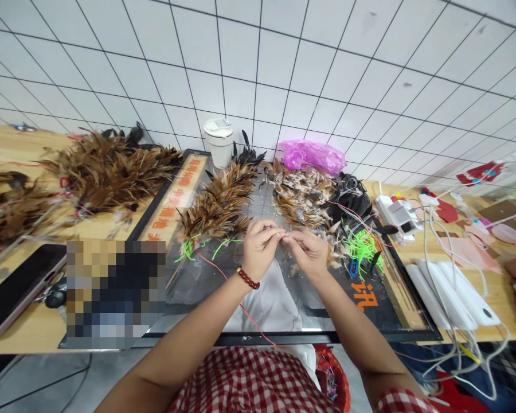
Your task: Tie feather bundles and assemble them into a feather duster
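Observation:
My left hand (262,248), with a beaded bracelet at the wrist, is closed in a pinch on a short bit of green cord (278,234). Opposite it, almost fingertip to fingertip, my right hand (308,250) is pinched as well; what it grips is too small to make out. Left of my hands lies a bundle of brown feathers (219,201) with bright green cords (188,248) at its near end. Loose brown and white feathers (303,195) are heaped beyond my right hand. A red string (215,265) runs under my left forearm to the front edge.
A lidded white cup (219,143) and pink plastic bag (312,156) stand by the tiled wall. More feather bundles (116,169) and a phone (19,287) lie left. Rightward are green cords (363,249), a power strip (398,217) and white boxes (451,295) with cables.

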{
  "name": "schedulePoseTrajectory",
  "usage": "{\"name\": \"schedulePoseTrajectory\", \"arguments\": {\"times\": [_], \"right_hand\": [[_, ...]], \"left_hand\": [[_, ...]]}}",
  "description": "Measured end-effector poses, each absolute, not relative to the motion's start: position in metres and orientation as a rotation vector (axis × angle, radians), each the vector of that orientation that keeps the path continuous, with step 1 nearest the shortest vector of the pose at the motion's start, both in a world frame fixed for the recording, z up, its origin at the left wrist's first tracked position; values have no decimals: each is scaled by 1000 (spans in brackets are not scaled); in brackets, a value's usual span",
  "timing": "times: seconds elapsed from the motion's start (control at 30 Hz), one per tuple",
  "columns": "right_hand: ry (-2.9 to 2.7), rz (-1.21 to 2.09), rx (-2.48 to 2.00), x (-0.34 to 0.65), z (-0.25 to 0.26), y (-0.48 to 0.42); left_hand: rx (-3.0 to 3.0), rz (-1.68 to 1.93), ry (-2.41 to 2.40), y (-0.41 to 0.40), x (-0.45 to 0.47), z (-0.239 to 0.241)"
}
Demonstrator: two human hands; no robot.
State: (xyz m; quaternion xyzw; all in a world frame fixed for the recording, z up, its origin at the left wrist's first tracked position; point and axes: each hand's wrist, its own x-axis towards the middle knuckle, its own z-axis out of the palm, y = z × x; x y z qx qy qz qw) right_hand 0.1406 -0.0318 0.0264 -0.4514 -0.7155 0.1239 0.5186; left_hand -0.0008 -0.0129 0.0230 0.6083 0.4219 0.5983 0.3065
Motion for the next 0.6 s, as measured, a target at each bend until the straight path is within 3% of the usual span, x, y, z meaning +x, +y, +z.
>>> {"name": "schedulePoseTrajectory", "arguments": {"times": [0.13,0.27,0.4,0.6], "right_hand": [[-1974,-180,-1061,145,19,-31],[-2059,-481,-976,152,14,-28],[-2201,-561,-833,158,18,-27],[-2358,-546,-831,167,20,-22]], "left_hand": [[1106,1530,940,-14,3,26],[597,1166,721,-9,1,26],[332,971,609,-1,-5,22],[537,1020,767,0,-6,21]]}}
